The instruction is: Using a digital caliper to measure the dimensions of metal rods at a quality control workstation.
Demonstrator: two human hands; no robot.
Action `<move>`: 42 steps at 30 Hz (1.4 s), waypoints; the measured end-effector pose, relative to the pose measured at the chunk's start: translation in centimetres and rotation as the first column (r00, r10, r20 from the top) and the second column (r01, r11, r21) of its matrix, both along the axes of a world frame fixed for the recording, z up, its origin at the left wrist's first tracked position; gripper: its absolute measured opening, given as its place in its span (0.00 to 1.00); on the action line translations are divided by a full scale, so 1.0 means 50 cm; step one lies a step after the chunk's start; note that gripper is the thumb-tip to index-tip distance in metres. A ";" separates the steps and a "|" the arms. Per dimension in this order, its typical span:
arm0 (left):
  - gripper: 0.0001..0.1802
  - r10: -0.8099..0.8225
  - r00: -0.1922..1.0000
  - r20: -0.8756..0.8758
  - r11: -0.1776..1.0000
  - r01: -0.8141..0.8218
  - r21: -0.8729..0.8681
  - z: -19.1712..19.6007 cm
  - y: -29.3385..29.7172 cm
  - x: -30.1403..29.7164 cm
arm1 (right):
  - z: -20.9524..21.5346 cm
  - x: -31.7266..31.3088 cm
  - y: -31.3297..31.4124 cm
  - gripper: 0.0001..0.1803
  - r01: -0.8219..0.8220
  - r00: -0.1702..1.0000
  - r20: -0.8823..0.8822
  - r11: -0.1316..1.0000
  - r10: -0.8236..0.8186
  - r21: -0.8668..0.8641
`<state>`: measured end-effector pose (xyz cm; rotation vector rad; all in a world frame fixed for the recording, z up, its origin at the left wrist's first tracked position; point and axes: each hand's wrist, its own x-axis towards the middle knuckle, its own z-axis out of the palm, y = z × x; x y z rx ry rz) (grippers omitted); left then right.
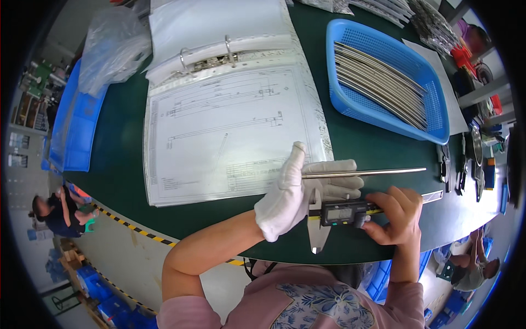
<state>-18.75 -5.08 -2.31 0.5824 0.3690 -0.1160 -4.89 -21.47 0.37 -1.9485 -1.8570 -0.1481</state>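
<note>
"Where does that thin silver metal rod (392, 171) point?"

"Rightward, its long axis running left-right, beyond the black digital caliper (346, 213). The white-gloved left hand (297, 192) holds it with straight fingers; the bare right hand's (397, 216) bent fingers grasp the caliper."

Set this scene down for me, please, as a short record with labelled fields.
Left hand: white-gloved left hand, holding a slim metal rod
Right hand: bare right hand, gripping a digital caliper
Caliper contact with rod: none visible; the rod lies beyond it
Reference: open ring binder showing a technical drawing
Right side: blue basket containing more metal rods
Left side: blue bin with a clear plastic bag
Surface: green tabletop
</note>
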 end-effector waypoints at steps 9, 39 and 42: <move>0.54 -0.084 0.993 -0.082 0.992 0.091 0.090 0.023 -0.008 0.004 | -0.012 0.005 -0.005 0.20 -0.019 0.999 -0.035 1.000 0.019 -0.022; 0.51 -0.071 0.995 -0.069 0.990 0.079 0.118 0.002 -0.014 -0.001 | -0.020 0.007 -0.011 0.17 -0.068 0.990 -0.127 0.997 0.065 -0.023; 0.51 -0.089 0.995 -0.047 0.988 0.094 0.122 -0.001 -0.016 0.000 | -0.024 0.009 -0.014 0.18 -0.072 0.989 -0.127 0.997 0.069 -0.015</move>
